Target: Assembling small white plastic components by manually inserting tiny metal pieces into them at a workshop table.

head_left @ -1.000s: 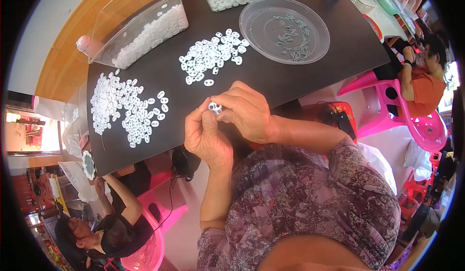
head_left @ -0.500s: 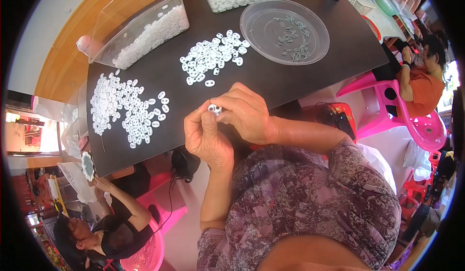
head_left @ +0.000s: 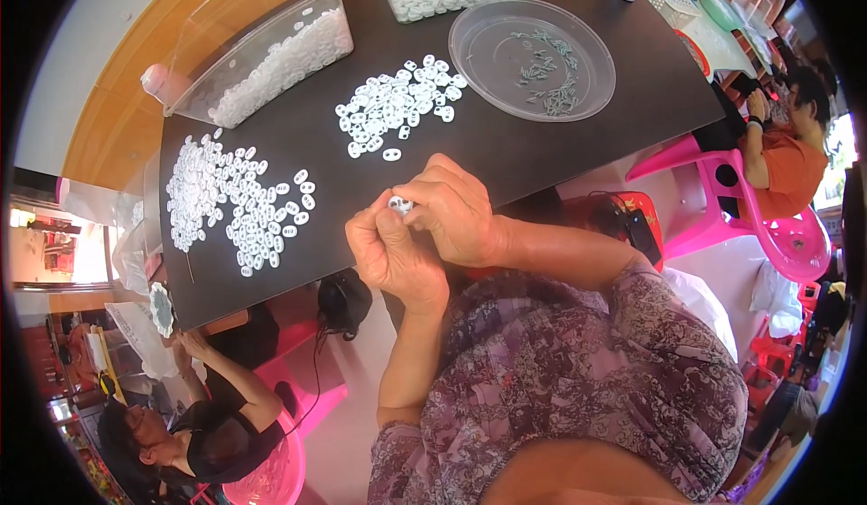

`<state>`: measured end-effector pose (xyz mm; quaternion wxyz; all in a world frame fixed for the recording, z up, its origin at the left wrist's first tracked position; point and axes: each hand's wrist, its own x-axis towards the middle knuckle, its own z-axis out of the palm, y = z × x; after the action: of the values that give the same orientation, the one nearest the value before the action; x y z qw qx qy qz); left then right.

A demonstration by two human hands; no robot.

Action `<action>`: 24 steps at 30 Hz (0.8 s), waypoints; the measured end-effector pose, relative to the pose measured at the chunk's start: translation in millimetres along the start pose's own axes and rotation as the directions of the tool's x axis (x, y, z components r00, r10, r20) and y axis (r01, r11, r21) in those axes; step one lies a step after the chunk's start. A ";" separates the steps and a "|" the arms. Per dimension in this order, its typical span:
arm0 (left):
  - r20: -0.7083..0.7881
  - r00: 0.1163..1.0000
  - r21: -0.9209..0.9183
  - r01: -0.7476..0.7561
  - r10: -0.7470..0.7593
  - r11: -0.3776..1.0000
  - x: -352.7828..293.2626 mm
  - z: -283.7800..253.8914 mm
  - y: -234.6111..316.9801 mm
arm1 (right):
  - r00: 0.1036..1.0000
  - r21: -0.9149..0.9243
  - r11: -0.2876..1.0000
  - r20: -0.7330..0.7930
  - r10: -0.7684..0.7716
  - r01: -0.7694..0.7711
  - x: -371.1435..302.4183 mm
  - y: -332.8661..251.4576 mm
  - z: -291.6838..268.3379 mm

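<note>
Between the fingertips of both hands is a small white oval plastic piece (head_left: 400, 204) with dark holes in its face. My left hand (head_left: 390, 252) pinches it from the left, thumb against its near side. From the right, my right hand (head_left: 454, 211) grips the same piece with curled fingers, the two hands touching. Just beyond them lies a loose pile of similar white oval pieces (head_left: 397, 107), with a single one (head_left: 391, 154) apart at its near edge. Further left spreads a larger heap of white oval pieces (head_left: 257, 225) with dark marks.
On the dark table (head_left: 542, 157) stands a round clear tray (head_left: 470, 62) with small grey-green pins. Clear bins (head_left: 203, 98) of white pieces line the far side. One person in black (head_left: 226, 442) sits at the left, another in orange (head_left: 786, 175) on a pink chair at the right.
My left wrist has shifted slightly to the right and tilted. Both hands still hold the white oval piece in nearly the same place.
</note>
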<state>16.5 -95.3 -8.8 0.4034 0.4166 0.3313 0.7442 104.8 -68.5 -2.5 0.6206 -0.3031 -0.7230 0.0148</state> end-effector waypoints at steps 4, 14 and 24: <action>-0.009 1.000 -0.019 0.024 -0.025 1.000 0.8 -1.6 -6.7 | 1.000 -0.002 1.000 0.002 0.004 -0.004 -4.0 3.9 3.1; -0.027 0.998 -0.019 0.050 -0.051 0.999 3.3 -1.3 2.6 | 0.998 0.025 0.997 -0.004 0.068 -0.068 -0.9 -3.9 6.6; -0.062 0.997 -0.024 0.038 -0.039 0.999 -3.7 -3.7 9.0 | 0.999 0.069 0.997 -0.004 0.046 -0.046 2.7 -8.1 5.4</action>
<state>11.5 -103.2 -4.3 0.4118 0.3822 0.3433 0.7526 96.4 -71.9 1.9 0.6323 -0.2982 -0.7130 0.0531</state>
